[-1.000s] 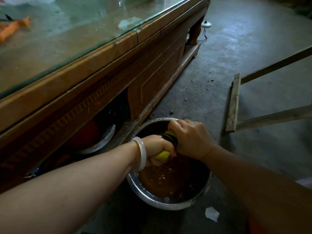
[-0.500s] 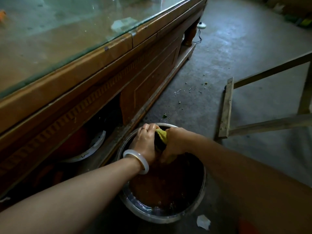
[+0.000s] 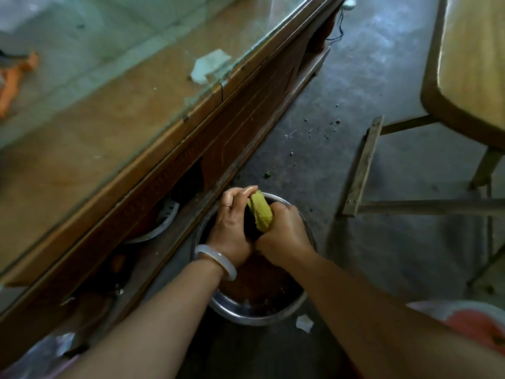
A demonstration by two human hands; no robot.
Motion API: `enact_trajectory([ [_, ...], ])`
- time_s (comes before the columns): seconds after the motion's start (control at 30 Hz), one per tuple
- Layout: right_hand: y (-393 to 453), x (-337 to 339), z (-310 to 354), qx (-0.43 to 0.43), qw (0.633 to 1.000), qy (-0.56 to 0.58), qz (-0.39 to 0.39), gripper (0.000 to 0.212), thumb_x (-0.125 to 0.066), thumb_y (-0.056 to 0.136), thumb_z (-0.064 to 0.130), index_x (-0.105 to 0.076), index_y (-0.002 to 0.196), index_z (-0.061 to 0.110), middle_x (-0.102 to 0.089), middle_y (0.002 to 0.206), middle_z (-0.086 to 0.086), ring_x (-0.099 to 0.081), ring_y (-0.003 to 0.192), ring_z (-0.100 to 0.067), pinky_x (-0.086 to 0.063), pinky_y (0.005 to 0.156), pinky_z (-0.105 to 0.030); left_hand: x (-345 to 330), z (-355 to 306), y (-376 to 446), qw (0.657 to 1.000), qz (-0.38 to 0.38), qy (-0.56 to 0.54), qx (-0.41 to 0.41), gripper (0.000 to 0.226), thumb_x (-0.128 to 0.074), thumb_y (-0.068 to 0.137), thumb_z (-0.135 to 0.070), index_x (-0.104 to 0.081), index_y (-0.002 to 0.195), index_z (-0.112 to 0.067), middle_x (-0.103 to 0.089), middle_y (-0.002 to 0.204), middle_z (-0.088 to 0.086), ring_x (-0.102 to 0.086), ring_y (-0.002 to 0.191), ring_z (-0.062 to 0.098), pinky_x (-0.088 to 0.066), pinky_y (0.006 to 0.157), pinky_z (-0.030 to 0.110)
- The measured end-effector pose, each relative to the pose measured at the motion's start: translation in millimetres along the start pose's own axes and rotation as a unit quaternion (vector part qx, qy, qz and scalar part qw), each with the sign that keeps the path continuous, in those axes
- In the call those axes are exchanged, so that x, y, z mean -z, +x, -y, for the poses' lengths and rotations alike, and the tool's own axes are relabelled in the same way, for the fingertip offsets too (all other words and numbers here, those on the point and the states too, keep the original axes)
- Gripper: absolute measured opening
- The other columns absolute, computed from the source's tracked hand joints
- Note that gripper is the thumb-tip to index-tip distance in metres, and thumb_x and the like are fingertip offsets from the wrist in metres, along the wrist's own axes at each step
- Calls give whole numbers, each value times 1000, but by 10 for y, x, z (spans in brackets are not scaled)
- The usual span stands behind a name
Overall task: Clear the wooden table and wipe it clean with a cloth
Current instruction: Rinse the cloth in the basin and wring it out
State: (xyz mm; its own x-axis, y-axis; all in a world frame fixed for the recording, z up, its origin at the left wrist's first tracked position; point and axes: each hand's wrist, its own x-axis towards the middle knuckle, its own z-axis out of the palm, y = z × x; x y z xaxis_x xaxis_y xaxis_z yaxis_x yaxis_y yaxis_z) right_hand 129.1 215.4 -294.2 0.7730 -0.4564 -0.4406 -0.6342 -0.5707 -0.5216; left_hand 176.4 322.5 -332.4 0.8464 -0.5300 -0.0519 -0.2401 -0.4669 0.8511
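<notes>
Grey concrete floor runs beside a long wooden table whose tabletop lies under a glass sheet. On the floor against the table's near side stands a metal bowl of brownish water. Both hands work over it: the left hand and the right hand have their fingers curled tight around a yellow-green cloth, bunched between them above the bowl's far rim, seemingly being wrung.

Judging by this, the task is at the rinsing stage. The tabletop is mostly bare, so clearing looks largely done, yet a white scrap sits near its right edge and something orange lies at its left edge. Specks show on the glass, so more wiping probably remains.
</notes>
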Motion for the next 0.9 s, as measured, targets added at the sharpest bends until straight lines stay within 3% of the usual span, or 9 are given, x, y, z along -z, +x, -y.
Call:
enact_trajectory([
  [0.1,-300,185,182,-4,1000,22,-10,59,-72,72,5,-53,126,21,-44,130,-3,-46,116,-21,-43,90,-30,296,-321,-144,990,29,-115,78,81,-48,66,12,-42,133,-31,-39,136,-1,-43,115,7,-37,88,9],
  [0.2,-602,382,392,-8,998,69,5,65,-72,79,8,-45,134,29,-34,133,4,-37,124,-16,-38,102,-34,618,-597,-241,953,16,-259,153,71,-47,66,5,-54,124,-34,-57,123,0,-56,100,17,-47,70,16],
  [0.33,-893,669,706,7,990,138,1,61,-78,79,15,-45,125,38,-29,124,11,-36,111,-6,-34,90,-22,1009,-1059,-277,910,-7,-350,222,52,-55,68,-11,-64,111,-40,-64,119,-3,-60,111,21,-49,94,46],
  [0.47,-1047,1043,998,-6,982,184,51,76,-83,72,15,-42,131,42,-31,129,14,-36,116,-6,-36,94,-24,1365,-1492,-220,924,-56,-308,219,46,-64,66,-4,-62,101,-33,-67,104,3,-65,98,22,-54,85,46],
  [0.53,-1090,1259,1107,-51,955,277,95,81,-84,69,12,-45,131,46,-39,132,13,-45,116,-10,-45,95,-31,1511,-1669,-185,933,-77,-285,205,51,-62,68,9,-58,102,-28,-67,95,2,-67,90,18,-55,75,35],
  [0.6,-1115,1486,1186,-116,887,428,128,72,-79,70,6,-55,124,48,-48,130,6,-54,109,-20,-54,91,-42,1656,-1872,-137,942,-84,-257,199,57,-56,71,18,-54,109,-25,-65,99,-1,-66,87,8,-54,70,24],
  [0.7,-1152,1730,1292,-186,823,525,109,59,-64,79,-2,-62,120,40,-53,125,-2,-58,104,-28,-56,88,-49,1795,-2129,-92,956,-73,-218,183,66,-53,70,20,-57,117,-25,-66,106,-6,-64,97,6,-55,80,28],
  [0.8,-1195,1892,1403,-204,867,448,73,57,-59,88,-2,-57,124,42,-51,125,5,-53,105,-18,-57,80,-38,1868,-2340,-52,968,-75,-173,166,63,-54,68,20,-62,102,-32,-69,98,-3,-66,92,10,-57,80,35],
  [0.9,-1259,2063,1461,-128,938,320,32,64,-61,90,-1,-47,137,41,-51,128,8,-50,113,-10,-48,84,-25,1917,-2565,-27,976,-66,-147,146,56,-59,70,16,-59,98,-32,-68,93,-1,-66,87,13,-58,77,37],
])
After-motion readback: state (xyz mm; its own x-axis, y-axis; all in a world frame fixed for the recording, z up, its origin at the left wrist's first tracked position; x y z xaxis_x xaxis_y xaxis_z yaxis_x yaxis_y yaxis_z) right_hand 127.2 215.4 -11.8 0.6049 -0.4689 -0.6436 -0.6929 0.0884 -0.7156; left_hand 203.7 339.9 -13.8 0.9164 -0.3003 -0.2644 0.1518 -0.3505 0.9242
